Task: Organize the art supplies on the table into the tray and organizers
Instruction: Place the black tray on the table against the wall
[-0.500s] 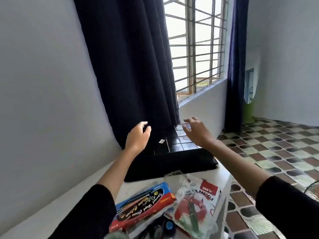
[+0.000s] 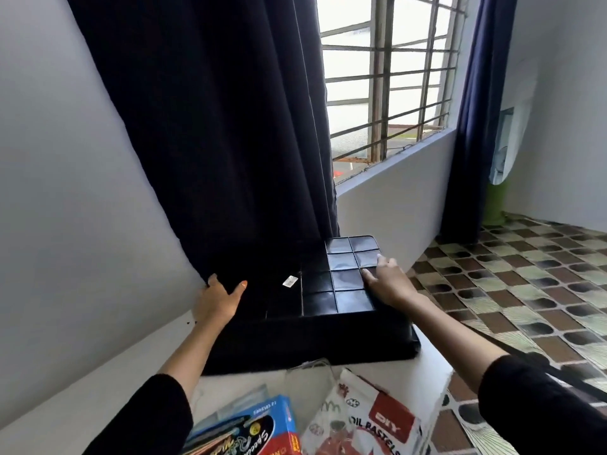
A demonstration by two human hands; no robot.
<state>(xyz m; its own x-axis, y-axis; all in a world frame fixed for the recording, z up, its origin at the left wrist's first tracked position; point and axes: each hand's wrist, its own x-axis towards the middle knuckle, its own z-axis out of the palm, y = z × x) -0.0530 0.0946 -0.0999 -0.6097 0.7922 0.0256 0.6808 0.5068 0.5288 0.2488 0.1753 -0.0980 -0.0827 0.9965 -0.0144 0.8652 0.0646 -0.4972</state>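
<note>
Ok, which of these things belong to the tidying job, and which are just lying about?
Job: black tray, blue colour box, oil pastels pack.
Just around: dark curtain, window grille, green object on the floor.

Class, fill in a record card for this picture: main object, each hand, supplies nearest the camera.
main object: black tray, grid-patterned face up, on white table
left hand: open, at tray's left edge beside dark curtain
right hand: open, resting on tray's right side
near supplies: blue colour box; oil pastels pack
small item: white tag on tray
</note>
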